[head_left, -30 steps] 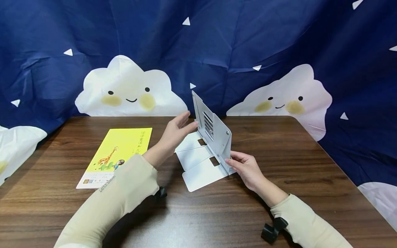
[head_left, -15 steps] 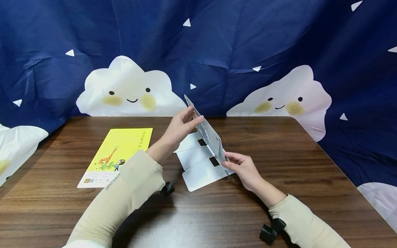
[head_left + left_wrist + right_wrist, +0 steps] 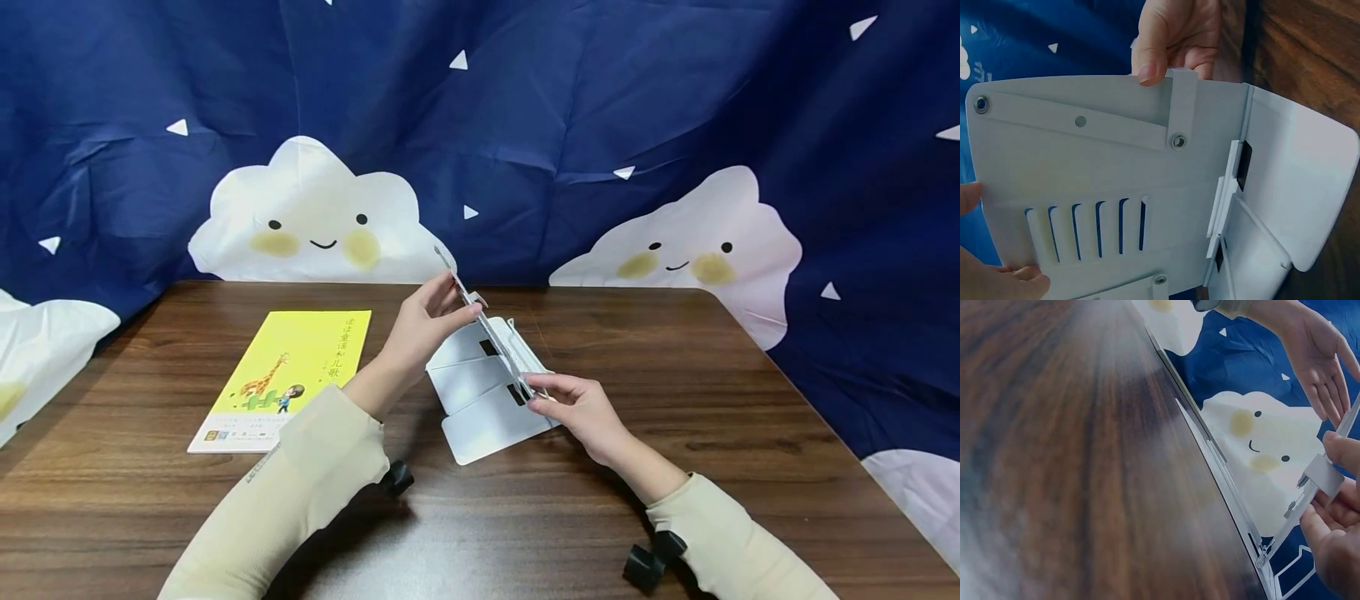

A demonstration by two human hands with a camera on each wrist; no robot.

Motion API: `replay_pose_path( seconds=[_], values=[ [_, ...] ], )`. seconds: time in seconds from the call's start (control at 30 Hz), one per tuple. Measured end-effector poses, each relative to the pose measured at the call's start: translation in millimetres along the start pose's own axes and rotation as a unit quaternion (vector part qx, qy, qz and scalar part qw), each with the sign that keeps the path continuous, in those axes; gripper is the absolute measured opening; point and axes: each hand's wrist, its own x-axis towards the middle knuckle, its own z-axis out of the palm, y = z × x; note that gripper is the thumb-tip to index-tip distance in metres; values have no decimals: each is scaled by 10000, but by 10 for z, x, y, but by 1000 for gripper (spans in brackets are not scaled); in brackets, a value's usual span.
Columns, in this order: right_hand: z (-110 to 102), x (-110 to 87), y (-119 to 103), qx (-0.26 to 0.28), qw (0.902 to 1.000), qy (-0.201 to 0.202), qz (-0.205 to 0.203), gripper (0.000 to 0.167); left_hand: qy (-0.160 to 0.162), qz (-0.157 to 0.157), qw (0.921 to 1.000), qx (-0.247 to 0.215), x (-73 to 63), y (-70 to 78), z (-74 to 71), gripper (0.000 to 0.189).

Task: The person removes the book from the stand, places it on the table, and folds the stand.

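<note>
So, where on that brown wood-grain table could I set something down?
The widest bare patch of table lies right of the white slotted folding stand and the bare right hand. Another lies nearer the camera, between the cream sleeves. It's crowded where the bare left hand also pinches the stand, near the yellow giraffe-covered book.

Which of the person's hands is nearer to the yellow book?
Left. The left hand is just to the right of the yellow book, pinching the white stand; the right hand is farther right, at the stand's opposite side.
</note>
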Motion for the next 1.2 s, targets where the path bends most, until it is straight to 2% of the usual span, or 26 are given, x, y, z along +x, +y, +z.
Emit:
replay_pose_path(
  seconds=[0.17,0.43,0.57,0.7,0.93,1.07,1.2],
  values=[
    [22,8,-6,-113,9998,-168,-73,36,84,-81,9999,-95,-82,-46,-87,62],
    [81,14,-68,-473,9984,-290,133,34,108,0,9963,-858,-195,-121,-204,61],
    [142,-8,-195,-569,9976,-367,170,34,149,-140,9948,-995,-251,-153,-266,61],
    [177,-18,-252,-996,9940,-453,49,33,140,-327,9928,-1140,-320,-173,-327,61],
    [168,28,-67,-1826,9816,-506,-232,34,284,-718,9858,-1494,-436,-220,-416,63],
    [194,26,-30,-2317,9692,-545,-635,35,386,-927,9828,-1549,-494,-251,-448,64],
    [226,18,-27,-2680,9584,-602,-773,36,442,-1058,9810,-1564,-544,-297,-482,65]
  ],
)
